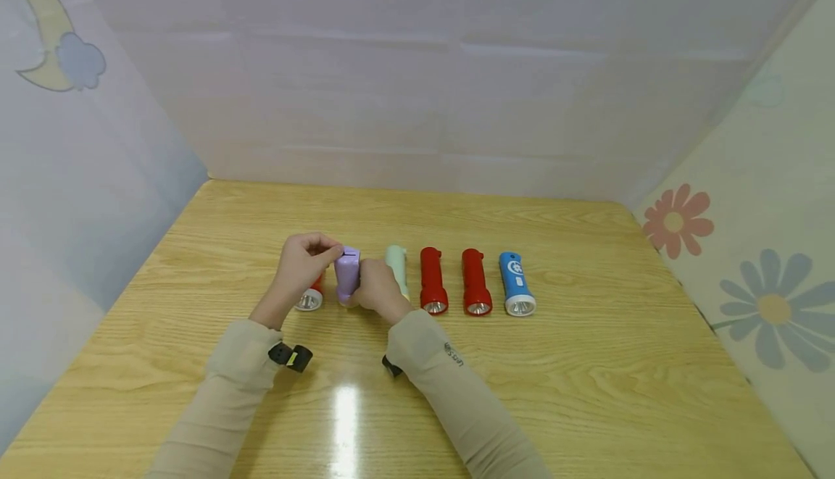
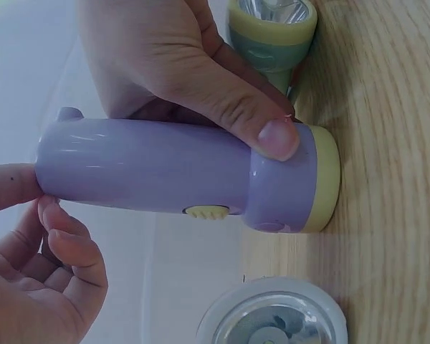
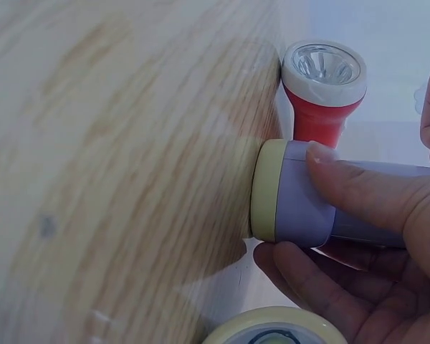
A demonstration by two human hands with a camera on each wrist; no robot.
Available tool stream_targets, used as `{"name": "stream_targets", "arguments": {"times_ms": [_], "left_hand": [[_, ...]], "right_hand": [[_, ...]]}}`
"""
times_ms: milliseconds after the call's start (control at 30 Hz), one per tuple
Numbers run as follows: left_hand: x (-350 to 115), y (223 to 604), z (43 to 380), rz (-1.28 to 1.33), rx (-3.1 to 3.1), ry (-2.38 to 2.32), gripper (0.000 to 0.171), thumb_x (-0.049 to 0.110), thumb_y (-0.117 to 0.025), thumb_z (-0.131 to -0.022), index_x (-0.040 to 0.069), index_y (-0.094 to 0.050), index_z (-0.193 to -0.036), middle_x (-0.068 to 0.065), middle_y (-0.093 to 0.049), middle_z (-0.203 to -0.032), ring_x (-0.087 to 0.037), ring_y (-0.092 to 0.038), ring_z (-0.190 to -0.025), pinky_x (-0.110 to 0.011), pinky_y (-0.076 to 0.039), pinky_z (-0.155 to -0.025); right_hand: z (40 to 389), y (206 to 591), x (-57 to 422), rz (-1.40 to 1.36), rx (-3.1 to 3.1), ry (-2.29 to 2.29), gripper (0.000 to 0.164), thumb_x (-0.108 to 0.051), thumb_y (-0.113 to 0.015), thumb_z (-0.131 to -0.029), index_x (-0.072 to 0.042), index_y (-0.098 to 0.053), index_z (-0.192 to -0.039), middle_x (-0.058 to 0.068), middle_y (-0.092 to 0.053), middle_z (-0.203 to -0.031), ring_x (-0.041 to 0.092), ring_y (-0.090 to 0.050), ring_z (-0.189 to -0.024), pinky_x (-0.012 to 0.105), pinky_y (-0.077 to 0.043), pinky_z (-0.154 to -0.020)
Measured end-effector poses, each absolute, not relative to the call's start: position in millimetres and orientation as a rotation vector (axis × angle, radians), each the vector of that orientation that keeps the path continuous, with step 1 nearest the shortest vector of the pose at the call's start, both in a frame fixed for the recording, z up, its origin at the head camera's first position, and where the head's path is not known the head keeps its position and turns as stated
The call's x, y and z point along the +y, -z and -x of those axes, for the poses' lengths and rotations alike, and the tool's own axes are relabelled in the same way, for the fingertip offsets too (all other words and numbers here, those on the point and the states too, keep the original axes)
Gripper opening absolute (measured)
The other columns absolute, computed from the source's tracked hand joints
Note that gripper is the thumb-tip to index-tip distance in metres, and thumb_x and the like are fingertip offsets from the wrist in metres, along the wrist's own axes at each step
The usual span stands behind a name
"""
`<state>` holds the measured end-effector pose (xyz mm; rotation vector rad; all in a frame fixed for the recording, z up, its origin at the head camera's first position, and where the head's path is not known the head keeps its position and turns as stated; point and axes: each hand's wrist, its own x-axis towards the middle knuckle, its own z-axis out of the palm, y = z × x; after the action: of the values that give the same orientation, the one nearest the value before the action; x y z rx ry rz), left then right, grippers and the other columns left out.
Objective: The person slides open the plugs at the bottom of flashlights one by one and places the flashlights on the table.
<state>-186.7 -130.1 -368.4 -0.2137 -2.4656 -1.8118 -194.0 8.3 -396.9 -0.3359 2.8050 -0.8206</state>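
A purple flashlight with a yellow head rim and a yellow switch stands upright, lens end down at the wooden table. My right hand grips it low, thumb on the flared head and fingers round the other side. At the top, the thumb and a fingertip of my left hand pinch the edge of the tail end. A red flashlight with a white rim lies just left of it, partly hidden by my left hand in the head view. To the right, a pale green flashlight is partly covered by my right hand.
Two red flashlights and a blue one with a white rim continue the row to the right. The wooden table ends at a pale cloth backdrop behind and patterned cloth on both sides.
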Motion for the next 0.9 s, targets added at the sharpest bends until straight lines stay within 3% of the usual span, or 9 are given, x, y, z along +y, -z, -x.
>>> {"name": "stream_targets", "arguments": {"times_ms": [333, 900], "left_hand": [[-130.9, 362.3, 186.1, 0.202, -2.549, 1.737, 0.016, 0.01, -0.066, -0.083, -0.005, -0.066, -0.085, -0.005, -0.062, -0.077, -0.014, -0.049, -0.066, -0.023, -0.04, -0.057], [-127.9, 362.3, 187.7, 0.201, -2.543, 1.693, 0.018, 0.012, -0.069, -0.081, -0.005, -0.066, -0.083, -0.006, -0.063, -0.076, -0.012, -0.052, -0.067, -0.022, -0.041, -0.057]], "right_hand": [[192.9, 396.8, 6.8, 0.334, 2.813, 0.814, 0.041, -0.015, -0.084, -0.063, -0.002, -0.062, -0.096, 0.004, -0.063, -0.08, 0.014, -0.055, -0.067, 0.024, -0.046, -0.063], [193.1, 397.1, 7.4, 0.322, 2.804, 0.823, 0.044, -0.015, -0.084, -0.063, 0.0, -0.061, -0.097, 0.005, -0.062, -0.081, 0.014, -0.054, -0.067, 0.024, -0.046, -0.06]]}}
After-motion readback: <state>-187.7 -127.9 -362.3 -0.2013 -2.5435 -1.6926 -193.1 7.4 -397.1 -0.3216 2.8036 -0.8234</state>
